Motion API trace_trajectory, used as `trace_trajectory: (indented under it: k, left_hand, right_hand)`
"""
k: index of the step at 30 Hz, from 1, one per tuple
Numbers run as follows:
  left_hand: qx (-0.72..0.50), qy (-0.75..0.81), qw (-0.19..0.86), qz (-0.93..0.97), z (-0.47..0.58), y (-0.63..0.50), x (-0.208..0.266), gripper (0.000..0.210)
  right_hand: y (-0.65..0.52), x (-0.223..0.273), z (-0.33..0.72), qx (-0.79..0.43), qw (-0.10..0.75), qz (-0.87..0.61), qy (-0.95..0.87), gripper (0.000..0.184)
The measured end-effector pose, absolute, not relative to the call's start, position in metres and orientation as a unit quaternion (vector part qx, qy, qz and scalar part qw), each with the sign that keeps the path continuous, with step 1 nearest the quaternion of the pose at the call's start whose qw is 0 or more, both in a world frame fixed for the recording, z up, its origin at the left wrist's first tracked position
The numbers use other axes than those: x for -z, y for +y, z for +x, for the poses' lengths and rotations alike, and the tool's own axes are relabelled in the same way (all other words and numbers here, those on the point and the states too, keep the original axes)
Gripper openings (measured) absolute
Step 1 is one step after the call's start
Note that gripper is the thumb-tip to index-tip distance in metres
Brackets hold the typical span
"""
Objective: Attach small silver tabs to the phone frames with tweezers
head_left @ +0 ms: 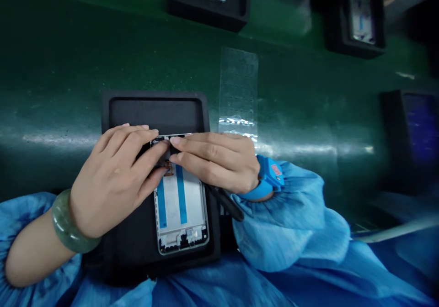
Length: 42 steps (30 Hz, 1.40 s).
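Observation:
A phone mid-frame [172, 206] with two blue adhesive strips lies face down in a black foam tray [132, 252]. My left hand [118, 170] is over its top left, with index finger and thumb closed about a small dark part. An orange flex cable [168, 168] shows beside the thumb tip. My right hand [216, 158] comes in from the right, its fingers pressed together and their tips at the frame's top edge; what they hold, if anything, is hidden. Below that palm sticks out a dark tool handle [229, 204]; its other end is covered.
A clear plastic sheet [239, 85] lies on the green table [68, 69] behind my right hand. Further back stand a black tray [209, 14] and another black tray [334, 37], each with a phone frame. A dark box [394, 138] with a blue-violet surface is at the right.

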<state>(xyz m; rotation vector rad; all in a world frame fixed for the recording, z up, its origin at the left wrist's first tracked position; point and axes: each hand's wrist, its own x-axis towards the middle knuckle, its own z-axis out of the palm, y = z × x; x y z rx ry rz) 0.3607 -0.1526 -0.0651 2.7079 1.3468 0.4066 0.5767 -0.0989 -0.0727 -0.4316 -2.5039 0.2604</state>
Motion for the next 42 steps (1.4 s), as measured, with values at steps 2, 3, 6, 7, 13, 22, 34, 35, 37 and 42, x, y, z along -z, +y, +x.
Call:
trace_trajectory:
  k: [2,3,6,7,13,22,34,35,37,42]
  left_hand:
    - [-0.135,0.441,0.046,0.886,0.361,-0.153,0.065,0.034]
    - [-0.135,0.44,0.047,0.886,0.361,-0.153,0.065,0.034]
    - [-0.134,0.442,0.05,0.886,0.361,-0.153,0.065,0.035]
    - [-0.132,0.442,0.051,0.886,0.361,-0.153,0.065,0.035]
    - [-0.136,0.444,0.05,0.884,0.362,-0.153,0.065,0.036]
    - [-0.131,0.447,0.052,0.883,0.362,-0.153,0.065,0.036]
    - [-0.128,0.447,0.05,0.884,0.361,-0.153,0.064,0.035]
    - [-0.128,0.447,0.05,0.884,0.361,-0.153,0.064,0.035]
    - [-0.13,0.446,0.051,0.884,0.362,-0.153,0.064,0.035]
    - [-0.135,0.441,0.05,0.886,0.361,-0.153,0.065,0.035]
  right_hand:
    - [-0.1,0.071,0.576,-0.118,0.283,-0.174,-0.936,0.01]
    - [-0.1,0.07,0.576,-0.132,0.282,-0.179,-0.933,0.01]
    - [-0.101,0.069,0.574,-0.173,0.299,-0.189,-0.919,0.011]
    - [-0.102,0.069,0.573,-0.182,0.311,-0.19,-0.913,0.012]
    - [-0.105,0.073,0.569,-0.219,0.355,-0.228,-0.88,0.011]
    - [-0.105,0.074,0.571,-0.189,0.34,-0.222,-0.894,0.015]
    - [-0.105,0.079,0.571,-0.126,0.355,-0.186,-0.908,0.015]
    - [-0.105,0.079,0.571,-0.123,0.356,-0.185,-0.908,0.015]
    - [-0.105,0.077,0.571,-0.115,0.35,-0.182,-0.912,0.014]
    - [-0.106,0.071,0.572,-0.099,0.301,-0.183,-0.93,0.01]
